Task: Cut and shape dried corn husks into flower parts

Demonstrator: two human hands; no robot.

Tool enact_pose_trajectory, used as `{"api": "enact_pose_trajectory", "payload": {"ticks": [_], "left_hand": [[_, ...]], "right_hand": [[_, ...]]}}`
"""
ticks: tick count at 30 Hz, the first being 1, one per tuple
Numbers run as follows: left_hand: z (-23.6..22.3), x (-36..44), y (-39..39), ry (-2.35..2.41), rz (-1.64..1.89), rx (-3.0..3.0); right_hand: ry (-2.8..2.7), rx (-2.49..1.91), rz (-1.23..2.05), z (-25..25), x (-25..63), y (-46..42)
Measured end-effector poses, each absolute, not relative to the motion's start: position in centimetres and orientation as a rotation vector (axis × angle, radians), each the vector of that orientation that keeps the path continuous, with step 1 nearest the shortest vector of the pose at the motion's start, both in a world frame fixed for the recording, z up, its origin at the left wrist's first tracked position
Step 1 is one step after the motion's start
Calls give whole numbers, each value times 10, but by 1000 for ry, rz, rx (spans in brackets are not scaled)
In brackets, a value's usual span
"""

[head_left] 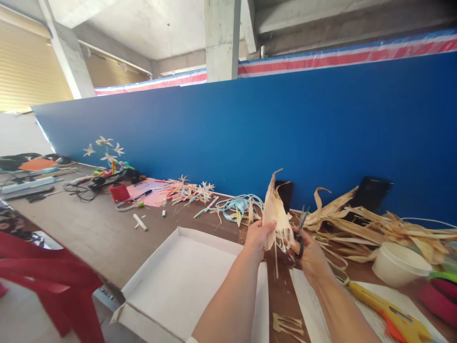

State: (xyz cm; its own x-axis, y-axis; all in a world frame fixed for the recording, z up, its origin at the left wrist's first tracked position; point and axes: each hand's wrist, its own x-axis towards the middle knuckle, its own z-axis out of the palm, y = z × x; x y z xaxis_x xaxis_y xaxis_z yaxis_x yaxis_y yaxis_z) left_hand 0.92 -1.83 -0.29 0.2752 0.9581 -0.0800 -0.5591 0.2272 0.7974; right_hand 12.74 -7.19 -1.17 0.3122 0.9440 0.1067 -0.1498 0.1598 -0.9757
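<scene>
My left hand [257, 236] grips a pale dried corn husk [274, 212] and holds it upright above the brown table [93, 233]. My right hand [310, 251] holds a pair of black-handled scissors [302, 227], blades pointing up beside the husk's right edge. Thin husk strips hang below the husk between the two hands. Cut husk pieces [287, 325] lie on the table under my forearms.
A shallow white box lid [185, 278] lies in front of my left arm. A heap of dried husks [371, 224], a white bowl [398, 263] and a yellow glue gun [387, 312] are at right. A red chair [46, 278] stands at left. Husk flowers [105, 148], a red spool [119, 192] and a blue wall are behind.
</scene>
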Motion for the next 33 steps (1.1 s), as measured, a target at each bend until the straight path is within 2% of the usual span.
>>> {"api": "enact_pose_trajectory", "payload": {"ticks": [5, 9, 13, 23, 30, 33], "left_hand": [[-7, 0, -6, 768, 1376, 588], [-7, -11, -2, 1132, 1495, 803], [-6, -13, -4, 1401, 1432, 1084], [-6, -10, -10, 1513, 1241, 1350], [-8, -10, -9, 1521, 1276, 1379], [-7, -11, -11, 1541, 1300, 1494]], "right_hand": [[-925, -1134, 965, -8, 131, -73], [-911, -1195, 895, -8, 135, -71], [-924, -1270, 778, -11, 138, -69], [-838, -1538, 409, -5, 151, -71], [-722, -1332, 415, -9, 155, -69], [-806, -1406, 517, -6, 150, -72]]}}
